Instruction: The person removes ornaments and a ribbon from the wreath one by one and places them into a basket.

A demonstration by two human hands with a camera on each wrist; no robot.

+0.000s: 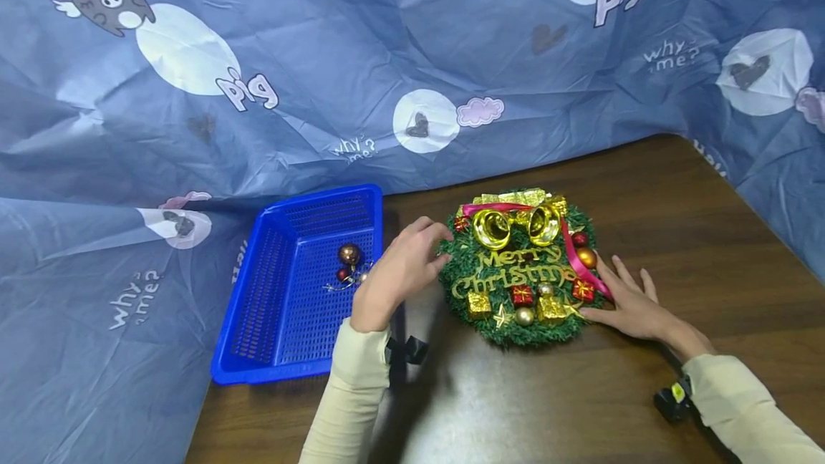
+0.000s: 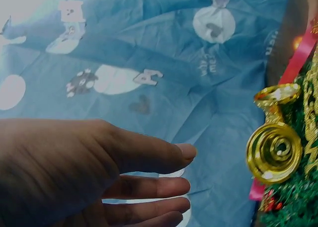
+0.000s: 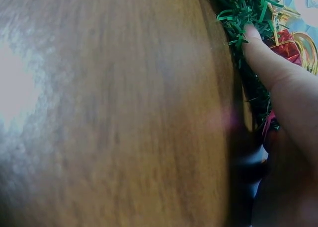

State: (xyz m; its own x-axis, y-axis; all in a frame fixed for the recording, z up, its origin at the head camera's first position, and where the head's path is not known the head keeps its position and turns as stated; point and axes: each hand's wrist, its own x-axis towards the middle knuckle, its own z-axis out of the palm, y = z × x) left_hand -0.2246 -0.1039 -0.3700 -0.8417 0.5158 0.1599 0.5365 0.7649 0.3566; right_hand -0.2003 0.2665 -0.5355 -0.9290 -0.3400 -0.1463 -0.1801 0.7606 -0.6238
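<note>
A green Christmas wreath (image 1: 509,335) lies on the table, bearing gold "Merry Christmas" lettering (image 1: 515,276), two gold bells (image 1: 493,228), a pink ribbon (image 1: 573,253), small gift boxes and baubles. At its left edge is my left hand (image 1: 402,267), fingers loosely bent and holding nothing; in the left wrist view the thumb and fingers stand apart. My right hand (image 1: 634,306) rests against the wreath's right edge with fingers spread. The right wrist view has its thumb (image 3: 271,63) touching the green tinsel near a red gift box (image 3: 287,47); its other fingers are mostly hidden there.
Left of the wreath stands a blue plastic basket (image 1: 258,374), partly behind my left forearm. It contains a brown bauble (image 1: 349,254), a smaller red one (image 1: 342,274) and thin gold pieces. A blue printed cloth (image 1: 309,92) hangs behind the brown wooden table (image 1: 515,407).
</note>
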